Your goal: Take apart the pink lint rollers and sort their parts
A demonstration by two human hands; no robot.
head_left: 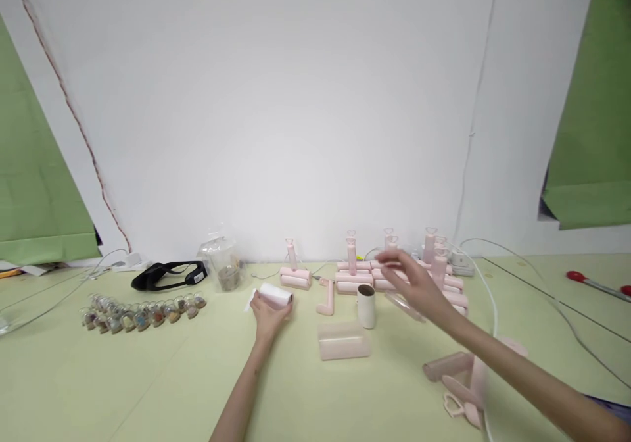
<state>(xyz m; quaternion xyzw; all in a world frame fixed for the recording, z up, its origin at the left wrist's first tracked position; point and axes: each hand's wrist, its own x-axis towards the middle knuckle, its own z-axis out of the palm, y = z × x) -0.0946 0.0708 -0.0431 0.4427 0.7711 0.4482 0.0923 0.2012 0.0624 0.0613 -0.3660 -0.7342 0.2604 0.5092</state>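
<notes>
My left hand (269, 314) is closed around a white paper roll (276, 294), which lies on its side with a loose strip at its left end. My right hand (409, 281) is raised with its fingers apart and nothing in them, in front of the assembled pink lint rollers (353, 277). A second white roll (366, 310) stands upright on the table, its brown core showing at the top. Between the hands are an L-shaped pink handle (326, 298) and a clear pink cover (344, 342). Another clear piece (405, 306) is partly hidden under my right hand.
Loose pink parts, including a heart-shaped loop (452, 404), lie beneath my right forearm. Several small glass-domed trinkets (140, 317), a black strap-like item (170, 275) and a clear plastic cup (227, 268) stand at left. A white cable (491, 297) crosses the right side.
</notes>
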